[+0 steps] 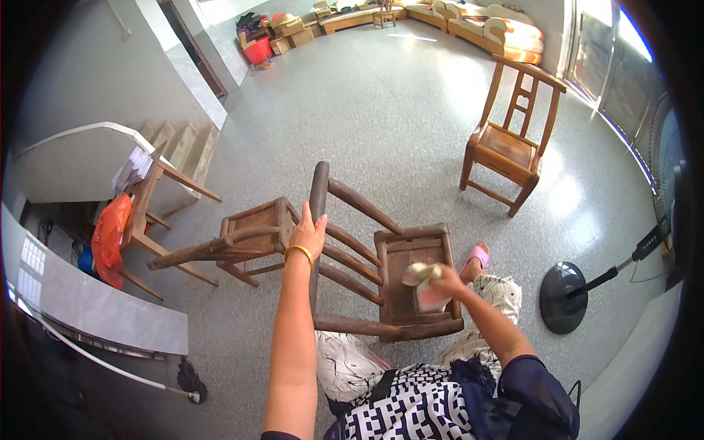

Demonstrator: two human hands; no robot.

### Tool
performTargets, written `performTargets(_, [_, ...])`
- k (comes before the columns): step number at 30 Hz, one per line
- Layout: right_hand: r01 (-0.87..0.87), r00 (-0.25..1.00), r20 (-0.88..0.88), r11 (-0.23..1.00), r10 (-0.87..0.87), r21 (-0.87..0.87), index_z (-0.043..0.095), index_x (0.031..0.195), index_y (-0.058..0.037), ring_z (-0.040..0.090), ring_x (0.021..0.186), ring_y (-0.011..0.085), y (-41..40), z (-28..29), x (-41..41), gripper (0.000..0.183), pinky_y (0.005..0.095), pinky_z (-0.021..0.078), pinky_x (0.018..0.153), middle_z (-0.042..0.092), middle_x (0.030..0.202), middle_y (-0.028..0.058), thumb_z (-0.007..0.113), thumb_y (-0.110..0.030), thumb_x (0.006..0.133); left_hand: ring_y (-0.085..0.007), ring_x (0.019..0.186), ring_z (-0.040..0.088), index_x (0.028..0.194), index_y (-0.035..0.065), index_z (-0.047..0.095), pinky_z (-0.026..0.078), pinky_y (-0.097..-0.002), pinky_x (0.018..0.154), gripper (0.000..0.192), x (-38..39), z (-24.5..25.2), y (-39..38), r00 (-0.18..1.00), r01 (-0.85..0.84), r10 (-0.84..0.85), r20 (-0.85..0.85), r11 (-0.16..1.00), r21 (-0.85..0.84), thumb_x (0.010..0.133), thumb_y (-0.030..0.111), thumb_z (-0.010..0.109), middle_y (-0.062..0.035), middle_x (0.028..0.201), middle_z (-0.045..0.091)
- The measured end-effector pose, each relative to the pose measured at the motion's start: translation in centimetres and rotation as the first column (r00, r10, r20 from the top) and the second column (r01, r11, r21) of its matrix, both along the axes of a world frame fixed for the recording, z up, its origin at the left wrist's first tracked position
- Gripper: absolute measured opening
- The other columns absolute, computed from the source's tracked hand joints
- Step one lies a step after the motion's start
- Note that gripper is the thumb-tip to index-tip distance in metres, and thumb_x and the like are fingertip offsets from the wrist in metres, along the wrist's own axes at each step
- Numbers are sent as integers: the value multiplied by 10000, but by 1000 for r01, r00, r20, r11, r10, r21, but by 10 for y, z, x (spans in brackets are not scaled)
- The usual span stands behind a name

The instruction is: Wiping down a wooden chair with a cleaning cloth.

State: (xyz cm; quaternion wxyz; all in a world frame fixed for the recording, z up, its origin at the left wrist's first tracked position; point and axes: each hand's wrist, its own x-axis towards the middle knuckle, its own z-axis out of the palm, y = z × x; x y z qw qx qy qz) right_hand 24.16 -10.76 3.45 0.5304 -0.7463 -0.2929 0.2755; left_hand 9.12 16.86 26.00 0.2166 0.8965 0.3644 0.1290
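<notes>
Right before me stands a dark wooden chair (391,254), its slatted back towards the left and its square seat towards the right. My left hand (308,234), with a gold-coloured bangle at the wrist, is closed around the top rail of its backrest. Over the seat, my right hand (446,281) grips a pale cloth (430,291) with pink patches, which lies against the seat panel. The cloth and the fingers are somewhat blurred. Behind my left hand is a second dark wooden chair (253,220), partly hidden by the first.
A lighter wooden chair (503,146) stands ahead right. To the right is a pedestal fan's round base (564,300). At left are a wooden table (144,206) with papers, an orange plastic bag (111,236), stairs (184,148) and a mop head (191,379). Cardboard boxes (300,37) sit far back.
</notes>
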Motion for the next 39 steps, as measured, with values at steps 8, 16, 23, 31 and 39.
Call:
performTargets(8, [325, 772, 565, 945, -291, 42, 526, 995, -48, 541, 820, 267, 20, 13, 101, 345, 348, 443, 705, 545, 911, 113, 587, -73, 657, -401, 901, 512, 1292, 76, 190, 397, -439, 771, 585, 3, 3, 1, 1000, -10, 10, -11, 1000, -29, 839, 393, 379, -246, 1001, 528])
performTargets(16, [97, 726, 681, 968, 92, -233, 436, 1118, -32, 291, 1158, 372, 101, -31, 57, 521, 388, 239, 984, 422, 1161, 153, 503, 13, 604, -399, 958, 488, 1296, 81, 183, 389, -429, 807, 590, -5, 1, 0, 1000, -5, 5, 0, 997, -79, 841, 407, 369, -243, 1089, 482])
performTargets(23, [93, 578, 767, 911, 279, -401, 359, 1188, -74, 288, 1179, 322, 106, -38, 71, 575, 350, 251, 976, 376, 1193, 112, 518, -16, 639, -396, 913, 516, 1296, 70, 193, 409, -409, 781, 602, -3, -3, 0, 1000, 15, -12, 22, 995, -95, 840, 419, 375, -242, 1068, 498])
performTargets(31, [269, 784, 601, 789, 154, -553, 312, 1207, -55, 240, 1190, 383, 80, -13, 95, 619, 428, 257, 962, 301, 1272, 132, 532, -23, 628, -241, 644, 590, 1287, 55, 214, 459, -333, 599, 587, -1, 3, 5, 993, 63, -66, 98, 997, 34, 851, 407, 389, -200, 840, 569])
performTargets(39, [431, 799, 602, 707, -10, -561, 217, 1277, -73, 419, 1063, 373, 53, -19, 57, 712, 439, 400, 832, 224, 1316, 152, 566, -120, 658, -237, 660, 594, 1284, 50, 219, 456, -328, 625, 583, -3, 0, 6, 995, 62, -65, 72, 997, 40, 853, 404, 389, -202, 865, 568])
